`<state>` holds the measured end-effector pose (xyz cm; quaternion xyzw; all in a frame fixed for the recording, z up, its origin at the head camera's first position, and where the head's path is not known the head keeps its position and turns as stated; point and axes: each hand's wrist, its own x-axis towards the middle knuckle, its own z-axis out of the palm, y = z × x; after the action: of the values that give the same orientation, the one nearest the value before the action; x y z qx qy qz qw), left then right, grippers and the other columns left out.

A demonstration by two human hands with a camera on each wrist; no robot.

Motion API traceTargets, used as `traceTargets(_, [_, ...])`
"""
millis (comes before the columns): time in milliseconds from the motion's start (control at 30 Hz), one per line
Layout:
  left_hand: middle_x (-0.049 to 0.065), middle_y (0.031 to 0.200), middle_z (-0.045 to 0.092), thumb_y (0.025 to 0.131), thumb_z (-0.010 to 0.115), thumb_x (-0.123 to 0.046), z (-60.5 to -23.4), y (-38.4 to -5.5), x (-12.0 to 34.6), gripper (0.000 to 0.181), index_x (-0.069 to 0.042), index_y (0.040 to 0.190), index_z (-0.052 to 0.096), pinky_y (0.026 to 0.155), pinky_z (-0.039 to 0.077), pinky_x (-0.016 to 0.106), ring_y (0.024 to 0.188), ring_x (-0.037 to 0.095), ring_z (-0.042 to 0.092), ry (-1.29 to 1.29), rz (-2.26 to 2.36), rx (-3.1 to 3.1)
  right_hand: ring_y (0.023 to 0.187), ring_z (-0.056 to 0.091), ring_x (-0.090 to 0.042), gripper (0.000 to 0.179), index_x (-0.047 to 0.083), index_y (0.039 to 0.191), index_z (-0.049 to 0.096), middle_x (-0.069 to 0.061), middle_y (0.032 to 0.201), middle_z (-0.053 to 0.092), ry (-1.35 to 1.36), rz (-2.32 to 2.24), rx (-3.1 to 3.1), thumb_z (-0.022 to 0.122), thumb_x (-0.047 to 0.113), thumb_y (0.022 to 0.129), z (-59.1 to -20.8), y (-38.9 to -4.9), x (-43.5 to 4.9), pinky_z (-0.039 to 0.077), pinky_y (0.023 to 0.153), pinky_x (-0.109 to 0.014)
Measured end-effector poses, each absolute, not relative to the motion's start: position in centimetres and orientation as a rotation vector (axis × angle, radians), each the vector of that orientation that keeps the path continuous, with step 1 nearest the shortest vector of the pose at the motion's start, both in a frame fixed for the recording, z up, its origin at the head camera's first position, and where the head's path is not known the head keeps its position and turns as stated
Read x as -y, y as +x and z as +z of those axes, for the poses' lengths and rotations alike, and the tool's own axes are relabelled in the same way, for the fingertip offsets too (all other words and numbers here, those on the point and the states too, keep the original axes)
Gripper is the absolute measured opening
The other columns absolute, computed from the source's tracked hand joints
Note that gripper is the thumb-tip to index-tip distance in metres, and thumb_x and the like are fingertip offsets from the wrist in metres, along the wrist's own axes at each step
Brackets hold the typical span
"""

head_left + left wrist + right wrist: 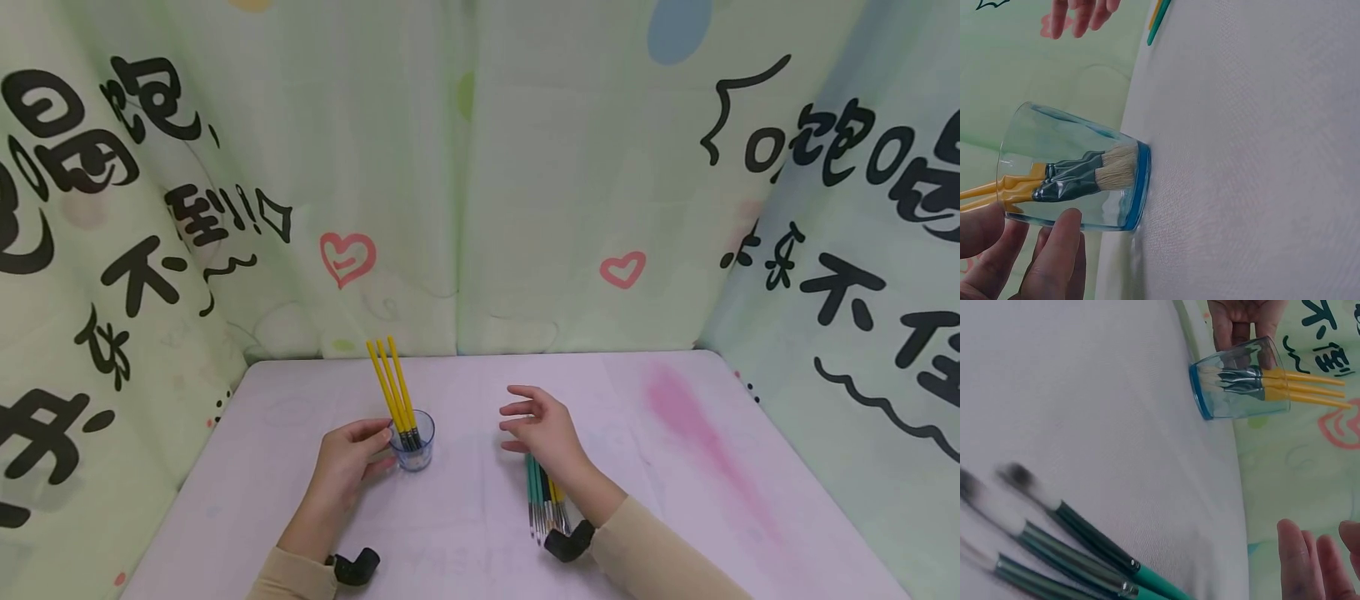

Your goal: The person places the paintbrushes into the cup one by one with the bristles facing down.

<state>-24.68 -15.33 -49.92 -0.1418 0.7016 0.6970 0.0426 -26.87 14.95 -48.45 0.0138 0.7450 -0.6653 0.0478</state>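
A clear glass with a blue base (424, 450) stands upright on the table with three yellow paintbrushes (392, 387) in it, bristles down. My left hand (351, 457) holds the glass by its side; in the left wrist view the fingertips (1067, 225) lie against its wall near the rim. To the right, my right hand (542, 425) is raised over more paintbrushes (537, 492), with its fingers spread and nothing between them. These lie side by side on the table, partly hidden by that hand and wrist; green handles (1157, 581) show in the right wrist view.
A pale pink cloth (450, 542) covers the table, with a darker pink streak (697, 433) on the right side. Printed curtains (465, 208) hang behind the table and on both sides. A black wrist device (570, 542) sits on each forearm.
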Motion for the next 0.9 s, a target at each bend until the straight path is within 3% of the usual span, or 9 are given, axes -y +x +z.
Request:
traceTargets(567, [0.022,0.133,0.067,0.103,0.073,-0.011,-49.9,-24.6,15.5,0.032,0.001,0.133,0.072,0.089,0.069,0.04,0.11,0.024,0.073,-0.422,2.13,-2.15,0.104,0.075,-0.032,0.059,0.015,0.153,0.056,-0.023,0.129,0.069,0.225,-1.915,-2.377,0.074,0.003,0.098,-48.8,-26.0,-18.8,0.07,0.078,-0.04])
traceTargets(900, [0.021,0.132,0.067,0.103,0.073,-0.01,-50.0,-24.8,15.4,0.03,-0.001,0.132,0.073,0.09,0.069,0.04,0.105,0.02,0.073,-0.441,2.12,-2.154,0.089,0.074,-0.023,0.057,0.009,0.149,0.057,-0.017,0.113,0.07,0.356,-1.639,-2.542,0.078,0.006,0.095,-49.4,-25.6,-20.7,0.069,0.069,-0.036])
